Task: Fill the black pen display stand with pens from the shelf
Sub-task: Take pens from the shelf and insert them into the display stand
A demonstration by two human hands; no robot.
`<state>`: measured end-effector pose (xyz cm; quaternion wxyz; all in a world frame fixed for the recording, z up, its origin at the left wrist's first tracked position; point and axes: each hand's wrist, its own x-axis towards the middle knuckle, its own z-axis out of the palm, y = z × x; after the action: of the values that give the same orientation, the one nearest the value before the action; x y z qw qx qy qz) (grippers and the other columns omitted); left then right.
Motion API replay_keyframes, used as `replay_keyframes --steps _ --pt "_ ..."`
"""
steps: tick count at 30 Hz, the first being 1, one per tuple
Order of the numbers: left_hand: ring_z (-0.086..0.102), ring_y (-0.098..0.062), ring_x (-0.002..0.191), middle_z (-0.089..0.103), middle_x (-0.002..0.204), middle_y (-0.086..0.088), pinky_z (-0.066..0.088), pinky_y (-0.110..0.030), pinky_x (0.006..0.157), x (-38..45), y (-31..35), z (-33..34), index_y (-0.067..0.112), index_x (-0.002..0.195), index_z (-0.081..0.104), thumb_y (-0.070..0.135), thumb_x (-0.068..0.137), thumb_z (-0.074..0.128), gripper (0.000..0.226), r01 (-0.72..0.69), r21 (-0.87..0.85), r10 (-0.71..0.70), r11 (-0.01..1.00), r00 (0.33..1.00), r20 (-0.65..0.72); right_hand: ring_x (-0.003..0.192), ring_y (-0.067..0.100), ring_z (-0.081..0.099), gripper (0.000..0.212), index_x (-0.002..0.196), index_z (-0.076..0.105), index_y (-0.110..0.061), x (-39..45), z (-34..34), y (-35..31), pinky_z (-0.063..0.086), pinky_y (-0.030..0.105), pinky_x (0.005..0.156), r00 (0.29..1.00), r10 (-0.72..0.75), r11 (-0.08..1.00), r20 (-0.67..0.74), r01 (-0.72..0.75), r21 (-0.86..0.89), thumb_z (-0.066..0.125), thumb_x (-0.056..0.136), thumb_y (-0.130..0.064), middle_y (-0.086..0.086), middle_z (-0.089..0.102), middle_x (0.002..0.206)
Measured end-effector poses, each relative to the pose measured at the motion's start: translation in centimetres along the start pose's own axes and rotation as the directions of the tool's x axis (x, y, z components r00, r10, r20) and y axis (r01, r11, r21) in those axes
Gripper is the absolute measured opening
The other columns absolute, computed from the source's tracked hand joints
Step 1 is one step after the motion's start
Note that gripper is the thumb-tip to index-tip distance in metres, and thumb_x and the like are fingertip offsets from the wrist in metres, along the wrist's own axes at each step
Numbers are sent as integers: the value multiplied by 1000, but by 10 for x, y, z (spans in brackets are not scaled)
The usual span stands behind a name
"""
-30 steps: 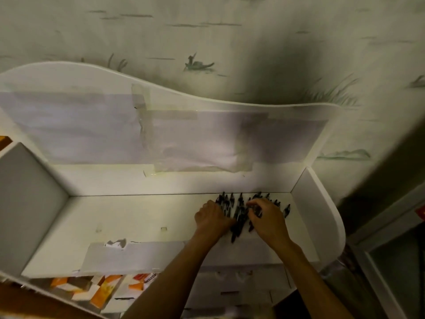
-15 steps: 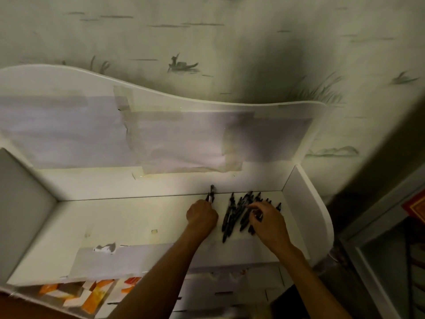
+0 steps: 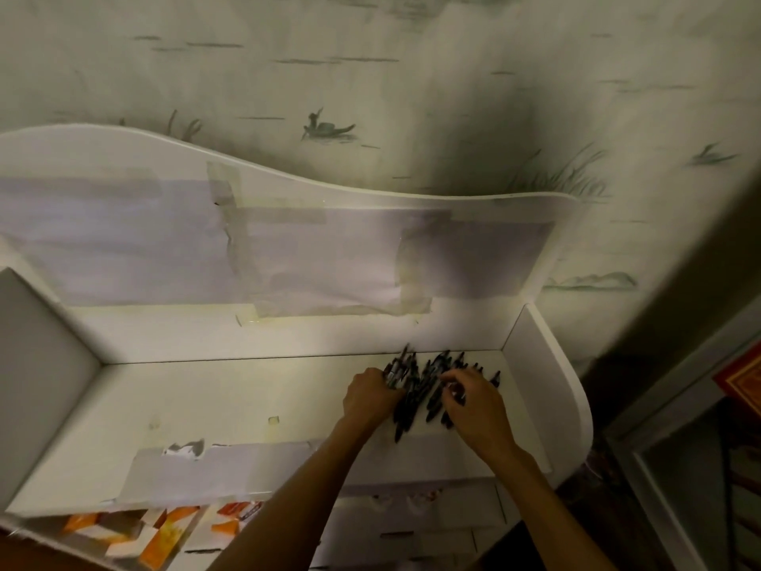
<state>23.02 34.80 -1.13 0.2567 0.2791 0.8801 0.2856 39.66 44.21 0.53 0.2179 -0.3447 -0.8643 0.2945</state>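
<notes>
Gathering was in hand: the left hand (image 3: 370, 395) was closed on several pens (image 3: 428, 389), the right hand (image 3: 473, 405) curled over the pile between them on the shelf (image 3: 230, 405); next, carrying a secure bundle to the stand, unseen.

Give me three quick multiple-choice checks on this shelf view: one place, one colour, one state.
1. Where do the pens lie on the shelf?
A. right end
B. left end
C. middle

2. What colour are the pens?
A. white
B. black
C. orange

3. What is the left hand doing?
A. hanging clear of the shelf
B. flat on bare shelf
C. closed on some pens

Answers: 1 A, the heap sits by the right side wall; 2 B, all look dark; 3 C, pens stick out past its fingers, while the right hand rests on the heap.
</notes>
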Motion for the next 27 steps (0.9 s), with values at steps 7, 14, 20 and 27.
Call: replay_keyframes --steps 7,14,20,27 --pt "51 -9 58 54 67 3 39 -22 46 0 18 -6 22 66 48 56 69 81 48 -53 201 61 978 998 -35 79 0 53 21 109 70 -21 -3 1 0 39 2 65 1000 -19 999 -17 19 -33 67 89 -14 -6 62 106" --pt "49 -10 60 49 69 4 43 -23 53 0 23 2 20 70 47 50 74 78 44 -26 231 29 973 1000 -10 79 -3 51 23 112 70 -18 -8 0 -1 39 -3 71 1000 -18 1000 -13 17 -24 68 89 -12 -5 62 106" --pt "55 -14 65 53 69 5 42 -23 56 -8 5 -17 19 76 56 40 79 59 22 3 240 17 971 997 -82 86 6 57 24 113 69 -19 -3 6 -12 43 10 74 999 -24 1000 22 24 8 67 90 -13 -5 62 107" --pt "66 -17 59 68 68 0 58 -34 66 -22 -31 -45 20 79 61 33 81 57 14 127 -245 -178 961 963 -200 89 10 58 22 114 68 -16 8 23 -37 53 31 83 995 -79 996 61 77 48 62 93 -13 -5 60 104"
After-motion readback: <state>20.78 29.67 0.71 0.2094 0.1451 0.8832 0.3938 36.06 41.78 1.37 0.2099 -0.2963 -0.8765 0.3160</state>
